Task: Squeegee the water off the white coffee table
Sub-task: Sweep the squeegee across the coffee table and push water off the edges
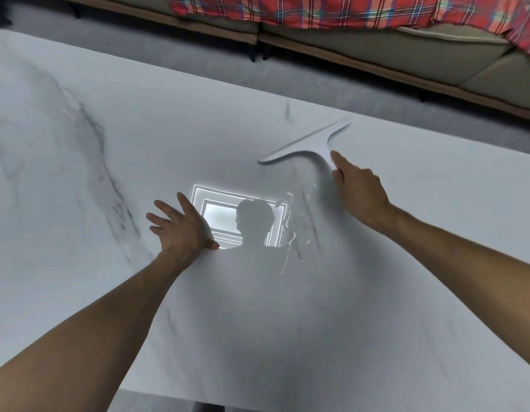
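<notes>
Nearest to me, my two bare forearms ran up from the bottom corners of the frame over the white coffee table (79, 173), whose marbled top filled most of the view. My left hand (180, 227) lay flat and spread just left of centre, palm down on the top, gripping nothing; its thumb sat on the edge of a bright rectangular ceiling-light reflection (216, 212).

Just right of that reflection, at centre frame, the water (293, 230) showed as thin glinting streaks and a small smear, still on the surface.

A little further up and right, my right hand (359, 191) was open, fingers stretched forward, the longest fingertip touching or almost touching the handle of the squeegee (308, 144). I cannot say for sure that it made contact, but nothing was closed around it. The squeegee lay flat on the table in the upper right of centre, its blade running diagonally, well apart from the water.

Beyond the table's far edge, along the top of the frame, stood a sofa (436, 52) with a red plaid blanket (317, 10) draped over it.

I judged this to be the reach for the tool, with no wiping yet done. The next move called for closing my fingers around the handle, lifting it, setting the blade down beyond the streaks and drawing them toward an edge.
</notes>
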Available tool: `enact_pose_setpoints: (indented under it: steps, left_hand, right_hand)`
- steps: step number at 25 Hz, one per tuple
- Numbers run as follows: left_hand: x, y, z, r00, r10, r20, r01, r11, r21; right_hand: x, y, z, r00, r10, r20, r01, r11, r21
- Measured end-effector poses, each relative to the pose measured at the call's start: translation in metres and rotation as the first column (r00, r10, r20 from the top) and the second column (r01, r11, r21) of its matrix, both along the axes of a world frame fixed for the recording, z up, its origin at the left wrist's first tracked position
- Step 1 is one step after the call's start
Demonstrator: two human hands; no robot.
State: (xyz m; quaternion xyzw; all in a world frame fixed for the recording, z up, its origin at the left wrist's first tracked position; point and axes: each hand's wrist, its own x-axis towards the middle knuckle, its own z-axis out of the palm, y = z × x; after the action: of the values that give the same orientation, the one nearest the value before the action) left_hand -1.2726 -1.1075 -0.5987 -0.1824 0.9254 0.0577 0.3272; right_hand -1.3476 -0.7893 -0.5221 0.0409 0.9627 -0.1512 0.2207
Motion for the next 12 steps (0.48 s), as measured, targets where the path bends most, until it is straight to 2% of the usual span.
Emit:
enact_pose_setpoints:
  steps: [4, 6, 9, 12]
  left_hand:
    - [0.003, 0.001, 0.002, 1.000, 0.023, -0.010, -0.023, 1.000, 0.000]
    - [0.005, 0.001, 0.003, 0.999, 0.038, -0.009, -0.038, 0.999, -0.003]
    - [0.013, 0.023, 0.009, 0.995, -0.033, -0.095, 0.033, 0.999, 0.000]
    - [0.026, 0.070, 0.012, 0.973, -0.127, -0.190, 0.138, 0.989, 0.049]
  right_hand:
    - [0.078, 0.040, 0.020, 0.990, -0.047, 0.135, 0.048, 0.999, -0.007]
    - [0.091, 0.050, 0.034, 0.982, -0.093, 0.163, 0.096, 0.995, -0.012]
    - [0.056, 0.051, 0.040, 0.983, -0.175, 0.052, 0.178, 0.981, -0.077]
    - [-0.012, 0.041, 0.034, 0.940, -0.340, 0.029, 0.339, 0.923, -0.182]
